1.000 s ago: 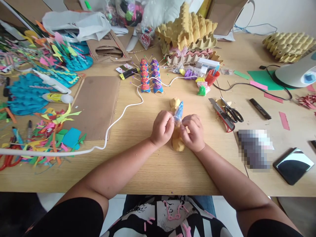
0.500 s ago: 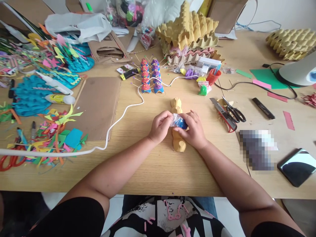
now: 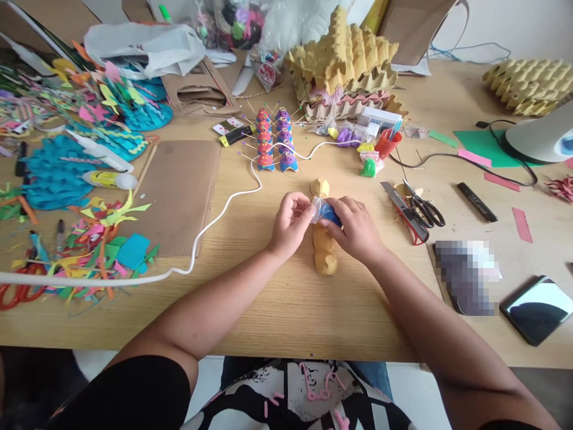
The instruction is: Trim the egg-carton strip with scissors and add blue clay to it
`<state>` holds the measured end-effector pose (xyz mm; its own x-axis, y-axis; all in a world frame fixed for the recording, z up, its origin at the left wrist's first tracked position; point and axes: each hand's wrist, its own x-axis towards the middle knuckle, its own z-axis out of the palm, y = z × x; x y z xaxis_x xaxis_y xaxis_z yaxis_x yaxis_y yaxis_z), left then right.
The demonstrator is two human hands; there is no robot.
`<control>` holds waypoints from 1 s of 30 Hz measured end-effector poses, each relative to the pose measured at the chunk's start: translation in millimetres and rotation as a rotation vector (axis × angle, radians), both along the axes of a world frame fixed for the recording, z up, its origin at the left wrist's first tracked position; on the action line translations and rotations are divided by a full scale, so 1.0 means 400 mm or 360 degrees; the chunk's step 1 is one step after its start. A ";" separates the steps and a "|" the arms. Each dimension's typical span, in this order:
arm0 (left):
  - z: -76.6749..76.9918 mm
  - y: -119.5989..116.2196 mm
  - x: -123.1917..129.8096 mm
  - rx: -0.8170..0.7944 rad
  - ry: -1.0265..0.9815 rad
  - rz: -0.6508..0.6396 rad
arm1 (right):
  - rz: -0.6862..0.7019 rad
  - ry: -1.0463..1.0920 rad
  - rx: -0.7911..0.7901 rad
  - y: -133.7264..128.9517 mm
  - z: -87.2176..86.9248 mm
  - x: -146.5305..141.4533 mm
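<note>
Between my hands is a small clear plastic bag with something blue inside. The thumb and fingers of my left hand pinch the bag's clear end. My right hand grips the blue end from the right. Directly below them, a strip of yellow egg carton cups lies lengthwise on the table, its middle partly hidden by my hands. Beyond it stand two painted egg carton strips, one red and orange, one purple, with pins sticking out of their sides.
A white cord crosses the table on the left, by a cardboard sheet and colourful paper scraps. To the right lie a box cutter, scissors and a phone. Egg trays are stacked at the back.
My left fingers have shifted their pinch on the bag, and its clear end now sits a little higher. The right hand has moved slightly over the blue part.
</note>
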<state>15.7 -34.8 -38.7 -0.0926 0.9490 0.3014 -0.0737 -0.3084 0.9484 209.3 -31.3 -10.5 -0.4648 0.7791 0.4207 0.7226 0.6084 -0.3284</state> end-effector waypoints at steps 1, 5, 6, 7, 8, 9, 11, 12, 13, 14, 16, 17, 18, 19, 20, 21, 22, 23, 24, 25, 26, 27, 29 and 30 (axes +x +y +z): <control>-0.004 0.001 -0.002 0.0029 0.0049 0.0008 | 0.0021 -0.0015 0.0054 0.012 -0.006 0.003; -0.007 0.002 -0.014 0.0264 0.0302 0.0059 | 0.0101 0.0046 0.0204 0.048 -0.043 0.008; -0.007 0.001 -0.017 0.0324 0.0342 0.0111 | 0.0128 0.0050 0.0197 0.052 -0.050 0.009; -0.006 0.001 -0.020 0.0372 0.0374 0.0156 | 0.0151 0.0054 0.0180 0.055 -0.055 0.010; -0.005 0.000 -0.021 0.0408 0.0395 0.0190 | 0.0166 0.0060 0.0160 0.058 -0.059 0.013; -0.004 0.000 -0.023 0.0435 0.0406 0.0204 | 0.0169 0.0078 0.0142 0.060 -0.060 0.015; -0.003 -0.002 -0.023 0.0469 0.0410 0.0175 | 0.0153 0.0148 0.0126 0.063 -0.061 0.022; -0.002 -0.004 -0.023 0.0469 0.0410 0.0149 | 0.0145 0.0186 0.0128 0.064 -0.061 0.024; -0.001 -0.006 -0.022 0.0454 0.0408 0.0122 | 0.0143 0.0217 0.0132 0.066 -0.061 0.025; 0.000 -0.009 -0.022 0.0428 0.0405 0.0094 | 0.0145 0.0239 0.0135 0.067 -0.061 0.026; 0.002 -0.015 -0.019 0.0370 0.0385 0.0044 | 0.0158 0.0255 0.0126 0.068 -0.063 0.025; 0.004 -0.018 -0.018 0.0348 0.0363 0.0025 | 0.0164 0.0253 0.0115 0.069 -0.064 0.024; 0.006 -0.020 -0.017 0.0328 0.0335 0.0012 | 0.0166 0.0248 0.0102 0.069 -0.064 0.023; 0.009 -0.022 -0.016 0.0299 0.0306 0.0006 | 0.0166 0.0243 0.0090 0.070 -0.065 0.022; 0.012 -0.021 -0.014 0.0250 0.0283 0.0002 | 0.0163 0.0242 0.0079 0.070 -0.066 0.021; 0.015 -0.020 -0.013 0.0174 0.0259 -0.0007 | 0.0156 0.0244 0.0071 0.071 -0.066 0.020; 0.019 -0.016 -0.011 0.0076 0.0227 -0.0026 | 0.0145 0.0248 0.0066 0.071 -0.066 0.020; 0.023 -0.011 -0.009 -0.0031 0.0188 -0.0054 | 0.0134 0.0255 0.0064 0.072 -0.067 0.020; 0.027 -0.004 -0.007 -0.0131 0.0139 -0.0087 | 0.0127 0.0264 0.0066 0.073 -0.067 0.020; 0.031 0.003 -0.004 -0.0202 0.0091 -0.0118 | 0.0124 0.0273 0.0068 0.073 -0.068 0.020; 0.035 0.012 -0.001 -0.0236 0.0063 -0.0138 | 0.0122 0.0282 0.0068 0.074 -0.068 0.020; 0.037 0.021 0.003 -0.0235 0.0073 -0.0145 | 0.0119 0.0292 0.0063 0.074 -0.069 0.020; 0.035 0.036 0.009 -0.0193 0.0100 -0.0143 | 0.0105 0.0314 0.0041 0.075 -0.069 0.020; 0.032 0.043 0.011 -0.0175 0.0089 -0.0141 | 0.0093 0.0324 0.0028 0.075 -0.069 0.020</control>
